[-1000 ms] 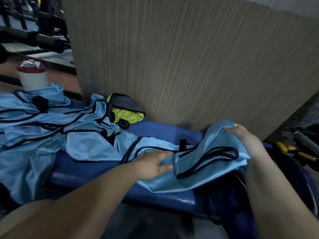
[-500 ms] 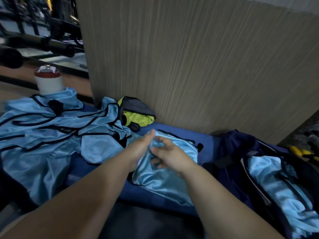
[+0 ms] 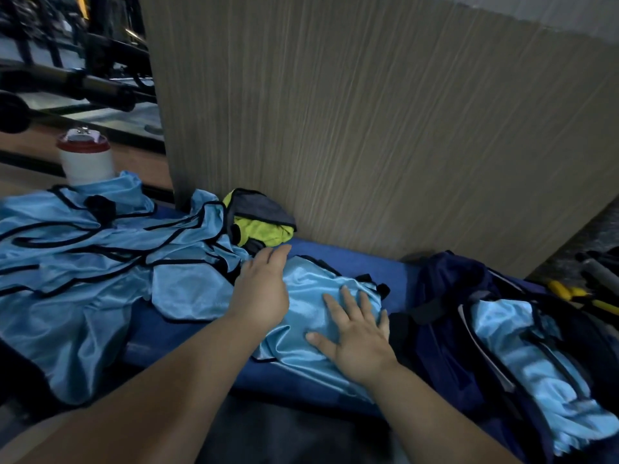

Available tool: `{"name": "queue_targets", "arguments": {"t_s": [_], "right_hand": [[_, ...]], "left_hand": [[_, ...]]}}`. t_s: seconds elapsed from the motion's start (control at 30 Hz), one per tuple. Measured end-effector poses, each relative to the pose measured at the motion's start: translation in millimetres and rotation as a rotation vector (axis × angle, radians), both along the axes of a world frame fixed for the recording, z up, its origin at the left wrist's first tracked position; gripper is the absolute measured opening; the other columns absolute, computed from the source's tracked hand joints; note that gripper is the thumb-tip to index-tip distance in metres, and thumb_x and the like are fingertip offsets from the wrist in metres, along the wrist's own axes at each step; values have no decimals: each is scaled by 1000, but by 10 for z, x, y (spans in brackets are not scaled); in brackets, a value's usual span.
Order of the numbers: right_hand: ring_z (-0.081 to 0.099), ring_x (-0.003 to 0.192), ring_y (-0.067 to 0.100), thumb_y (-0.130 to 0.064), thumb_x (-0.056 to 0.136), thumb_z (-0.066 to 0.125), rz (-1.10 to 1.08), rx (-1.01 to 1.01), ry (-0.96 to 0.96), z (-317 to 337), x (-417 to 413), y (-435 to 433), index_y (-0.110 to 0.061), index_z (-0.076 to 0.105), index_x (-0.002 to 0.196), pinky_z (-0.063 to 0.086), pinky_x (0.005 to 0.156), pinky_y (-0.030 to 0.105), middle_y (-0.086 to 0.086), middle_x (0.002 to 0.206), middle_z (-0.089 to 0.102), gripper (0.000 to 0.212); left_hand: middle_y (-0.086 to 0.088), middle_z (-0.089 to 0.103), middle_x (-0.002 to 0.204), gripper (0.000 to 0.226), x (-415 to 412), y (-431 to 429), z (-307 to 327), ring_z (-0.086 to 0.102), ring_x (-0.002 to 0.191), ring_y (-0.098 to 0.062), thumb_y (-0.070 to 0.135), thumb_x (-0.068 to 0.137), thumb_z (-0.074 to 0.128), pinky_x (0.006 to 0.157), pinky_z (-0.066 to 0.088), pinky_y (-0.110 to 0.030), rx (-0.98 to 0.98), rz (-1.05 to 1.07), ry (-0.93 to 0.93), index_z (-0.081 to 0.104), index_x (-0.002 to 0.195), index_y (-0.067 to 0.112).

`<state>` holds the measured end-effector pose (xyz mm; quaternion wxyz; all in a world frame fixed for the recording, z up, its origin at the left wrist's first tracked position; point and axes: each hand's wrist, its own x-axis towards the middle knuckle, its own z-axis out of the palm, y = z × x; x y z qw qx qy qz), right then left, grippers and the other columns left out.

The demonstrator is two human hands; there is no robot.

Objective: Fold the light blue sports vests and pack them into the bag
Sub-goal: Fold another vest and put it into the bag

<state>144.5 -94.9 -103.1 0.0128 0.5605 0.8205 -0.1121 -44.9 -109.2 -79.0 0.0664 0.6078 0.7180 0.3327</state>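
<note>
We see a dim, bluish-tinted scene. The brightest patch is the glossy floor left of the wall panel, where the metal bars smear with blur. Below the panel the vests carry a soft sheen. Right of it the bag sinks into shadow. The panel's top edge bows.

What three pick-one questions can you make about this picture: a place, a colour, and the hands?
1. Where is the dark blue bag? A) by the right end of the bench B) on the wall C) on a lap
2. What colour is the lid of the white cup? A) green B) red C) yellow
3. How do the left hand and right hand lie on the vest? A) as fists B) pinching a strap C) flat, fingers straight
Answers: A, it sits far right; B, its rim is red; C, both press flat.
</note>
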Motion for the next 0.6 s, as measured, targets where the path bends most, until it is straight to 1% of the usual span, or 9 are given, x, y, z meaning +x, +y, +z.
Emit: {"name": "queue_targets", "arguments": {"t_s": [0.07,0.1,0.17,0.23,0.3,0.37,0.5,0.53,0.6], "right_hand": [[-28,147,21,-93,61,8,22,-8,-37,-10,15,-21,-42,-6,154,-16,116,58,-9,162,-20,107],[-29,146,21,-94,61,8,27,-6,-43,-19,25,-27,-41,-6,155,-16,116,58,-9,162,-20,109],[-30,146,20,-96,57,5,41,7,-32,-39,42,-38,-39,-6,155,-16,116,57,-7,163,-19,114],[-29,146,17,-96,56,2,54,26,9,-47,80,-77,-39,-4,156,-16,118,54,-8,164,-16,115],[-27,146,11,-93,64,10,67,54,78,-60,143,-158,-41,3,155,-17,118,49,-12,163,-11,105],[-27,145,8,-91,67,14,106,41,98,-79,211,-248,-44,6,154,-17,118,44,-17,161,-11,99],[-26,147,15,-99,55,8,179,15,-12,-123,286,-339,-46,-1,153,-12,120,46,-17,161,-17,111],[-25,148,16,-99,54,10,176,10,-26,-119,288,-340,-46,-2,153,-11,121,47,-15,162,-16,113],[-23,148,17,-98,53,13,178,7,-36,-97,281,-339,-45,-3,153,-11,121,46,-14,163,-15,115]], "left_hand": [[7,38,146,57,82,-66,124,35,130,-21,19,92,57,108,32,-33,118,-104,51,38,145,30],[10,42,142,52,116,-104,193,37,130,-17,26,90,62,107,32,-31,99,-210,30,45,139,32],[14,43,138,56,110,-180,296,34,131,-11,42,81,73,108,32,-29,-129,-422,12,50,132,37],[16,35,141,76,-5,-228,353,25,133,-9,51,68,81,112,29,-32,-407,-545,121,45,134,42],[18,26,143,87,-157,-260,325,18,132,-8,47,62,86,114,26,-31,-522,-587,175,41,137,43],[18,23,139,84,-265,-286,231,17,128,-6,39,63,88,113,24,-28,-487,-592,168,44,133,44],[21,40,123,47,-356,-336,-30,31,119,-4,17,75,77,108,31,-25,-249,-587,137,62,113,40],[21,45,119,42,-369,-347,-66,35,117,-4,9,78,70,106,34,-27,-220,-579,107,65,107,39],[19,52,113,46,-395,-364,-98,42,113,-5,-4,80,56,102,37,-29,-210,-540,97,69,100,35]]}}
